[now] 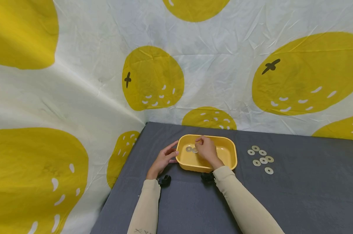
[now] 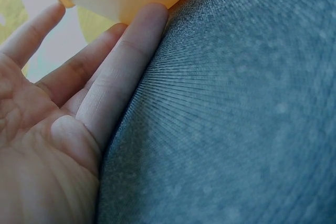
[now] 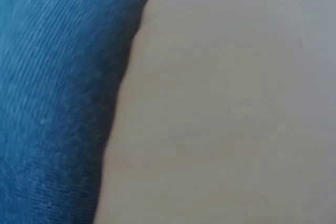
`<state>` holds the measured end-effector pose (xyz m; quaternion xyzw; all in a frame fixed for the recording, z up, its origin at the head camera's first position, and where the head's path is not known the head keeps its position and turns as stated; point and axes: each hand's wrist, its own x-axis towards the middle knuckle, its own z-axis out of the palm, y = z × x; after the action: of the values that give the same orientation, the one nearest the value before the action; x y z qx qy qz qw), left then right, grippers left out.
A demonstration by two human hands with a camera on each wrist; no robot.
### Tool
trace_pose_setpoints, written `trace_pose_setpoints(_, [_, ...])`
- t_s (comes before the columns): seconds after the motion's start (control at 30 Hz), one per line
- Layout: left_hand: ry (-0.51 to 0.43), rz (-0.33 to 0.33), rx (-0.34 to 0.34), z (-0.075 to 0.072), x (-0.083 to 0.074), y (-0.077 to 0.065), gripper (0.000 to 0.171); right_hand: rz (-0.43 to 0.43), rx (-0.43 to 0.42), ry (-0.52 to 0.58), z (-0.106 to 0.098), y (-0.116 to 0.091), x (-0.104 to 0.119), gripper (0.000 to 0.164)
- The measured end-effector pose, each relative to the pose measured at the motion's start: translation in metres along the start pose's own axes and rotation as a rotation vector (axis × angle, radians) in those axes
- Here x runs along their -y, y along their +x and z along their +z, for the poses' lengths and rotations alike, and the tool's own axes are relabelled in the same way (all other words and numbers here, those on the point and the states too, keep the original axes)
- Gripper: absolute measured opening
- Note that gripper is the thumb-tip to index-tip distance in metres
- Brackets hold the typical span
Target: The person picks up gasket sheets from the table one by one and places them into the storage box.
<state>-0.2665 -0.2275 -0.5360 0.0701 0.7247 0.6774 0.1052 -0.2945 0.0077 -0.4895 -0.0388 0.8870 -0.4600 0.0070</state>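
A yellow plastic tray (image 1: 191, 167) with raised walls stands on the dark cloth. Against its left end rests my left hand (image 1: 163, 158), fingers fairly straight; the left wrist view shows the fingertips (image 2: 149, 14) right at the tray's outer wall. My right hand (image 1: 207, 150) reaches over the near wall into the tray with curled fingers; I cannot tell whether they pinch anything. Two flat metal washers lie on the tray floor: one washer (image 1: 189, 149) to the left, another washer (image 1: 195, 150) beside the right hand. Only blurred skin of the right hand (image 3: 220, 108) shows in the right wrist view.
Right of the tray, several loose washers (image 1: 263, 160) lie in a loose group, some overlapping. The dark cloth (image 1: 305, 182) covers the table. A white curtain (image 1: 214, 74) with yellow fruit shapes hangs behind and to the left.
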Motion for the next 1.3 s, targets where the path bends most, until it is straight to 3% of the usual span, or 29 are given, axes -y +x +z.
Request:
trace_pose_setpoints(0.2, [-0.003,0.000,-0.004,-0.001,0.001,-0.001,0.057,-0.186,0.037,0.177,-0.024,-0.016,0.006,0.017])
trace_pose_setpoints(0.3, [0.000,-0.002,-0.010,-0.001,0.001,-0.001,0.058,-0.253,0.048,0.201,-0.046,-0.027,0.003,0.015])
trace_pose_setpoints(0.4, [0.002,0.001,-0.017,-0.002,0.002,-0.003,0.059,-0.278,0.001,0.177,-0.068,-0.036,-0.009,0.014])
trace_pose_setpoints(0.67, [0.008,0.040,0.004,-0.005,0.003,-0.005,0.062,-0.166,-0.143,0.085,-0.126,-0.050,-0.073,0.023])
trace_pose_setpoints(0.83, [0.007,0.031,0.010,-0.001,0.001,-0.003,0.060,-0.142,-0.206,-0.001,-0.163,-0.057,-0.113,0.028])
trace_pose_setpoints(1.03, [0.011,0.020,-0.007,0.002,0.000,-0.003,0.057,-0.090,-0.201,-0.054,-0.193,-0.063,-0.143,0.033])
trace_pose_setpoints(1.3, [0.010,0.018,-0.018,0.002,0.003,-0.001,0.057,-0.039,-0.126,-0.204,-0.211,-0.067,-0.163,0.037])
